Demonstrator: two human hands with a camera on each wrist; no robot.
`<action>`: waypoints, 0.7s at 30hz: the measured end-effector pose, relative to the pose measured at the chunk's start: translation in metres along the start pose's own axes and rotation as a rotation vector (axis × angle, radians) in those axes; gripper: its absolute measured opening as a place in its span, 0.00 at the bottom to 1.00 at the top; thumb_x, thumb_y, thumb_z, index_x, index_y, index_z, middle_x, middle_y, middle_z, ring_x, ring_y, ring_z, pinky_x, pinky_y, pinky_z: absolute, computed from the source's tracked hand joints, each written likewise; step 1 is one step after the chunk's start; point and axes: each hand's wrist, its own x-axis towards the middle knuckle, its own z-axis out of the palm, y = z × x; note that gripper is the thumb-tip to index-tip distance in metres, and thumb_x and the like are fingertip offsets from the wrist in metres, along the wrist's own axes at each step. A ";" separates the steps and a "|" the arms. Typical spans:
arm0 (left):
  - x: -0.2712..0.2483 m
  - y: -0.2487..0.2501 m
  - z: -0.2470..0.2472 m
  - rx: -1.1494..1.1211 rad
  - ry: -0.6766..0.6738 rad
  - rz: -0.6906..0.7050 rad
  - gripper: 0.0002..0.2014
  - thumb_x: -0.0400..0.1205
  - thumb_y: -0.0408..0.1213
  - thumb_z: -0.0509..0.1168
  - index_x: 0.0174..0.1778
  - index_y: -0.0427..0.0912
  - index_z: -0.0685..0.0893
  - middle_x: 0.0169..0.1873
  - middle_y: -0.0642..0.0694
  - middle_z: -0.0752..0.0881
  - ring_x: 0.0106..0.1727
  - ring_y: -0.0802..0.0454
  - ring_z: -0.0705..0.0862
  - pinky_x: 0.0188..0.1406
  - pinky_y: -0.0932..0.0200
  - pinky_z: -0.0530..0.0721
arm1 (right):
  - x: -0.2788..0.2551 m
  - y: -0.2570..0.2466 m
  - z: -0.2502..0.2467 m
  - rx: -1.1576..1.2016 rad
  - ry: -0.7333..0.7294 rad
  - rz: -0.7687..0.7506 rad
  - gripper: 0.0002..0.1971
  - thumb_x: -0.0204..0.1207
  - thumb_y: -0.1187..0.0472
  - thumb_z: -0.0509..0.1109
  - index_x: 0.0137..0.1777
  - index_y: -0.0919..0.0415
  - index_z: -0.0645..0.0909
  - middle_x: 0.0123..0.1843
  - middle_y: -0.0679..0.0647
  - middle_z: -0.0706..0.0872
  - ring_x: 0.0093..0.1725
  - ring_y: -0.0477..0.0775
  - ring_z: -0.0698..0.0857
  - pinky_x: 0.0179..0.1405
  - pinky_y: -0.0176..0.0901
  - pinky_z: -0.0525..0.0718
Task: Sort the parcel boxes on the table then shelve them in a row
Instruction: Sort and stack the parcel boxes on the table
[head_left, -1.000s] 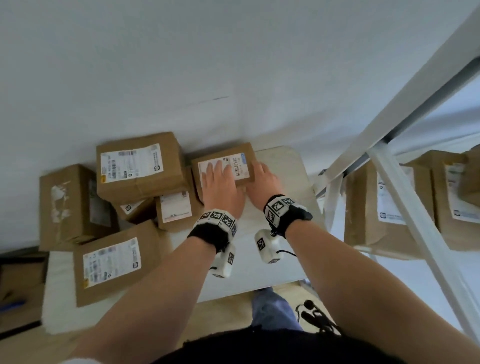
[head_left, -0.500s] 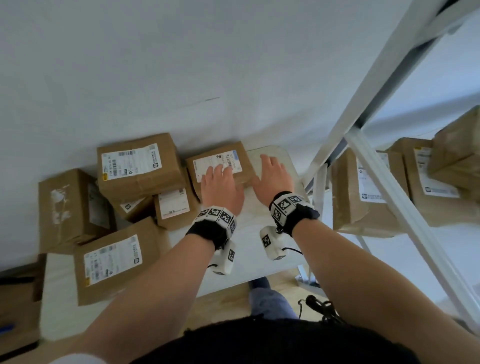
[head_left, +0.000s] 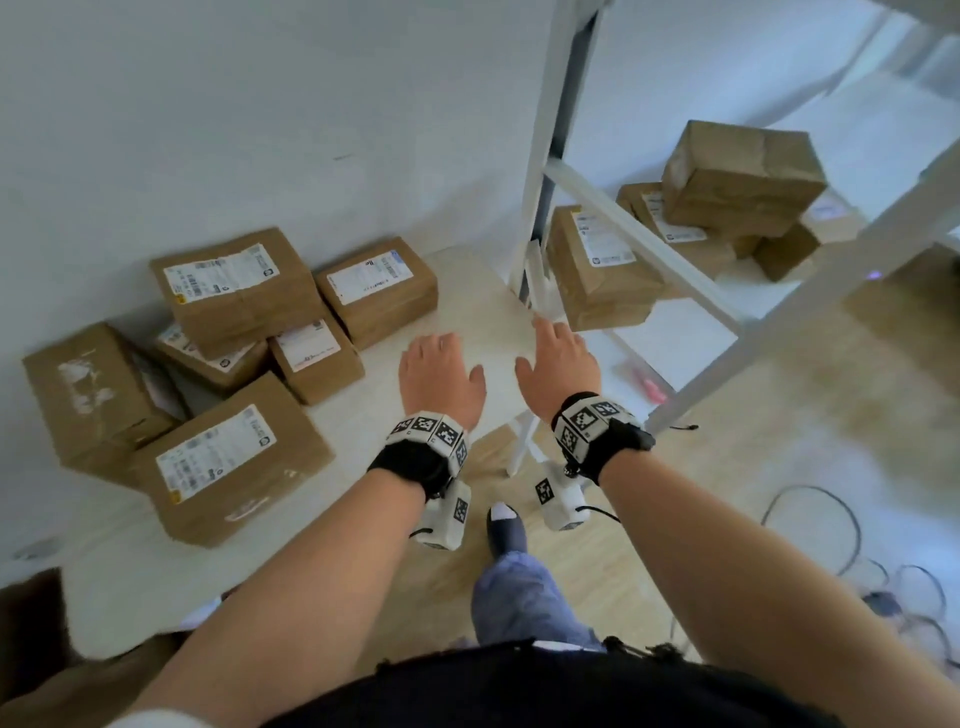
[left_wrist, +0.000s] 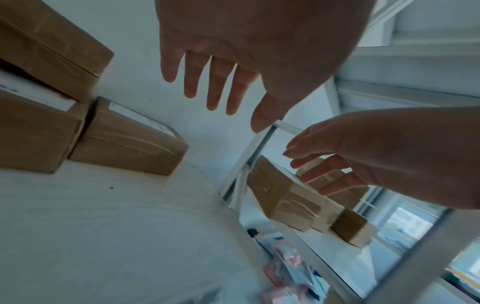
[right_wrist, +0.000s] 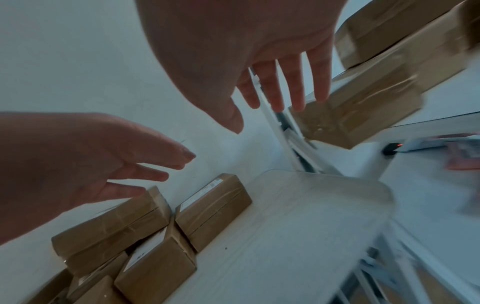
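Observation:
Several brown labelled parcel boxes crowd the left half of the white table (head_left: 374, 415). The nearest to my hands is a small box (head_left: 379, 288) by the wall, also visible in the left wrist view (left_wrist: 130, 142) and right wrist view (right_wrist: 213, 207). My left hand (head_left: 441, 369) and right hand (head_left: 558, 364) hover side by side over the table's bare right end, right of that box. Both have loosely spread fingers (left_wrist: 215, 82) (right_wrist: 293, 82) and hold nothing. On the white shelf unit (head_left: 670, 338) to the right lie more boxes, one near its corner post (head_left: 597, 270) and one stacked on others (head_left: 743, 176).
The shelf's white post (head_left: 550, 156) and slanted rail (head_left: 639, 244) stand just right of the table end. Cables (head_left: 831, 530) lie on the wooden floor at right. A pink item (head_left: 649, 387) sits under the shelf. My foot (head_left: 504, 525) is below the table edge.
Both hands have lifted off the small labelled box and drawn back to the right; the box stays on the table. The head view has swung right toward the shelf.

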 end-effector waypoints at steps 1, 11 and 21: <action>-0.012 0.008 0.000 -0.016 -0.007 0.023 0.22 0.85 0.47 0.63 0.72 0.41 0.76 0.70 0.44 0.79 0.74 0.43 0.72 0.76 0.49 0.68 | -0.015 0.007 -0.003 0.000 0.005 0.027 0.25 0.83 0.53 0.62 0.78 0.60 0.66 0.73 0.59 0.76 0.70 0.63 0.75 0.65 0.56 0.78; -0.091 0.120 0.017 -0.127 -0.096 0.371 0.23 0.85 0.45 0.64 0.75 0.40 0.75 0.71 0.44 0.79 0.74 0.44 0.72 0.75 0.53 0.67 | -0.113 0.108 -0.043 0.029 0.138 0.309 0.23 0.82 0.53 0.63 0.74 0.60 0.71 0.71 0.60 0.78 0.70 0.63 0.76 0.64 0.56 0.78; -0.125 0.248 0.067 -0.076 -0.171 0.701 0.22 0.84 0.45 0.63 0.73 0.43 0.74 0.70 0.47 0.78 0.70 0.47 0.74 0.71 0.53 0.70 | -0.142 0.251 -0.098 0.009 0.305 0.503 0.25 0.81 0.55 0.64 0.77 0.59 0.68 0.67 0.59 0.81 0.64 0.63 0.79 0.61 0.55 0.80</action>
